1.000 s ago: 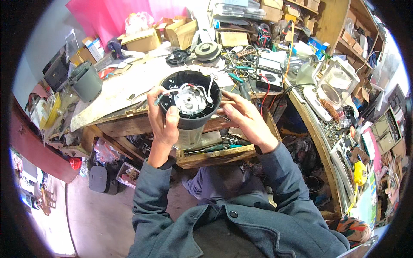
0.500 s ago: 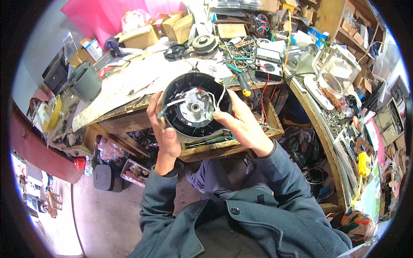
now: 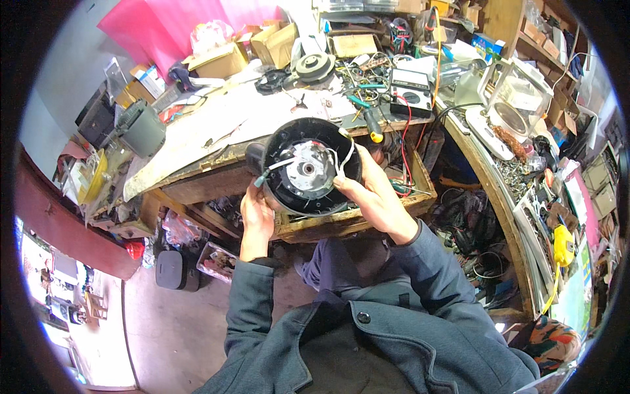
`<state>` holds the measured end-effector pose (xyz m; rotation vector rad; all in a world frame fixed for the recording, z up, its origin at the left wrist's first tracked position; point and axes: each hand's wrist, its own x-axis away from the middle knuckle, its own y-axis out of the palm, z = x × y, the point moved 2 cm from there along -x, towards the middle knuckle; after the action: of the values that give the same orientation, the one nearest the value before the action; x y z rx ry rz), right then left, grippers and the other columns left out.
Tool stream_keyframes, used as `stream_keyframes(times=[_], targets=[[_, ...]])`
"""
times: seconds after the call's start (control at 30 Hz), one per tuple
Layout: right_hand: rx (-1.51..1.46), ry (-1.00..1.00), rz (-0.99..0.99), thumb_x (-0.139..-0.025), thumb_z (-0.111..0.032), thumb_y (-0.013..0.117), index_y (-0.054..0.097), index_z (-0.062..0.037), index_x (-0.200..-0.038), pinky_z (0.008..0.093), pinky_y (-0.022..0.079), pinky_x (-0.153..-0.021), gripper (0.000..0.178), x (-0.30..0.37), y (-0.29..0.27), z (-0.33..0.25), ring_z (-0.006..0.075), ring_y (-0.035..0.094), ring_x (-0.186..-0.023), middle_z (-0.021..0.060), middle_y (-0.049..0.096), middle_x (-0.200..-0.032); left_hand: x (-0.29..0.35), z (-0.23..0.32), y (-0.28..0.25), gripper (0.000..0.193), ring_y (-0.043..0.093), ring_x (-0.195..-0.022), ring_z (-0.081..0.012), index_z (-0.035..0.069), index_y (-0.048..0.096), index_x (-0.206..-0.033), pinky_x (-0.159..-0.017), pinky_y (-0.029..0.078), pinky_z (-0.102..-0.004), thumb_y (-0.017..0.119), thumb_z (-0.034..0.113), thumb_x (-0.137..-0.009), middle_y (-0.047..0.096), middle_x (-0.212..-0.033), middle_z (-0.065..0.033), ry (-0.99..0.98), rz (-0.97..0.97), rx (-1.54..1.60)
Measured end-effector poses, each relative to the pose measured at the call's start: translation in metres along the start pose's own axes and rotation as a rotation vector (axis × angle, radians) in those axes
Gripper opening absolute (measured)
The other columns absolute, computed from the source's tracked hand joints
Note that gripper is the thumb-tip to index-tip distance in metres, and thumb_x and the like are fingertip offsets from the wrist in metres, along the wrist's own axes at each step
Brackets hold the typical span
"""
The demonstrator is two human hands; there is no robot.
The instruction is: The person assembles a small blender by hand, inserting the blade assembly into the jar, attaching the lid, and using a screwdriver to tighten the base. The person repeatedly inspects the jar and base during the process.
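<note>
A black round appliance housing [image 3: 281, 146] is held up in front of the workbench, its hollow side facing me. Inside sits a silvery round metal part [image 3: 306, 172] with a hole at its centre. White wires [image 3: 348, 155] run from it; one ends in a small greenish connector by the left rim. My left hand [image 3: 258, 213] supports the lower left side, its fingers partly hidden behind the housing. My right hand [image 3: 373, 196] grips the right side, thumb over the rim beside the wires. A dark stub [image 3: 254, 156] juts out at the housing's left.
Behind the housing lies the workbench [image 3: 216, 141] with paper, tools and a multimeter [image 3: 411, 92]. A screwdriver [image 3: 373, 125] points over the bench edge. Below is an open wooden drawer [image 3: 321, 230]. A side bench [image 3: 489, 174] at right carries cluttered parts; a grey bin [image 3: 141, 128] stands left.
The housing has turned and shifted slightly right and down, bringing the dark stub into view on its left. My left hand has slid lower along its side; my right hand keeps its hold.
</note>
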<state>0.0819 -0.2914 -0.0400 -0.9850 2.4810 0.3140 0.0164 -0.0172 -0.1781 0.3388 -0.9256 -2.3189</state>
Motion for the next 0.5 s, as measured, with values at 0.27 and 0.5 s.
stream_keyframes(times=[0.27, 0.5], targets=[[-0.195, 0.103, 0.037, -0.094, -0.009, 0.064, 0.035, 0.0034, -0.155, 0.0357, 0.030, -0.122, 0.069, 0.031, -0.013, 0.010, 0.0198, 0.042, -0.141, 0.0131, 0.048, -0.151, -0.009, 0.001, -0.021, 0.032, 0.070, -0.114, -0.0212, 0.008, 0.073, -0.121, -0.105, 0.052, -0.0390, 0.064, 0.033, -0.104, 0.076, -0.124, -0.0059, -0.165, -0.162, 0.040], [-0.119, 0.013, 0.133, -0.090, -0.007, 0.063, 0.038, -0.0011, -0.155, 0.0352, 0.031, -0.121, 0.070, 0.037, -0.019, 0.005, 0.0209, 0.045, -0.141, 0.0120, 0.051, -0.149, 0.031, 0.027, 0.007, 0.039, 0.069, -0.121, -0.0279, 0.002, 0.064, -0.134, -0.105, 0.055, -0.0457, 0.062, 0.029, -0.106, 0.071, -0.133, -0.0131, -0.316, -0.315, 0.161]])
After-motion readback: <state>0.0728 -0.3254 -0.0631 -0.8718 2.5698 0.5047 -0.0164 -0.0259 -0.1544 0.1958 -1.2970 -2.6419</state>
